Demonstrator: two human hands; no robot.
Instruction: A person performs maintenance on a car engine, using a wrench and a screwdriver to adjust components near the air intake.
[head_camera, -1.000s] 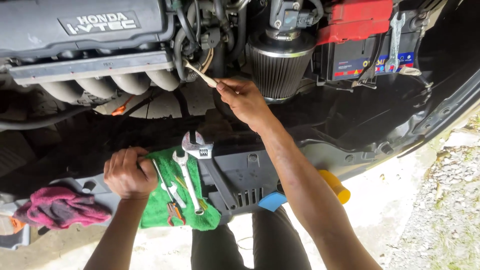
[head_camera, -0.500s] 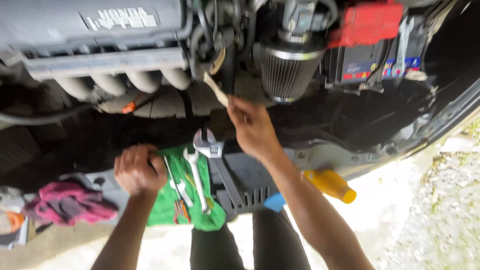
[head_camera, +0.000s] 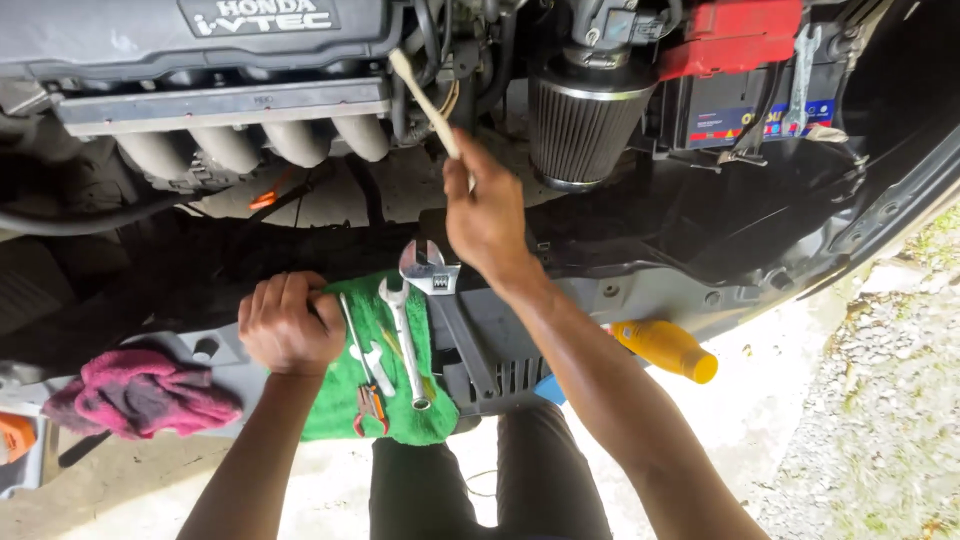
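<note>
Toothbrush (head_camera: 425, 100), pale handle, held up over the open engine bay, head end pointing up-left toward the metal intake runners (head_camera: 250, 140), tail end pinched in the right hand (head_camera: 487, 215). Right hand: fingers curled together around the lower part of the handle, thumb side facing the camera; arm reaches in from the lower right. Brush head sits just in front of the hoses beside the grey engine cover (head_camera: 190, 30); whether it touches them cannot be told.

Left hand (head_camera: 290, 322): closed into a loose fist, knuckles up, resting on the left edge of the green cloth (head_camera: 375, 415) on the front panel of the car. Whether it grips the cloth or only presses on it cannot be told.

On the green cloth: a combination spanner (head_camera: 405, 345) lying lengthwise, a smaller spanner (head_camera: 362, 345) just beside the left hand, and pliers with orange grips (head_camera: 370, 408) near the lower edge. An adjustable wrench (head_camera: 440, 300) lies at the cloth's right edge, jaw end up, handle running down over the grey panel.

Elsewhere: cone air filter (head_camera: 585, 125) right of the brush; battery with red cover (head_camera: 745, 70) further right; yellow bottle (head_camera: 665, 348) lying beside the right forearm; pink rag (head_camera: 140, 392) well left of the left hand.
</note>
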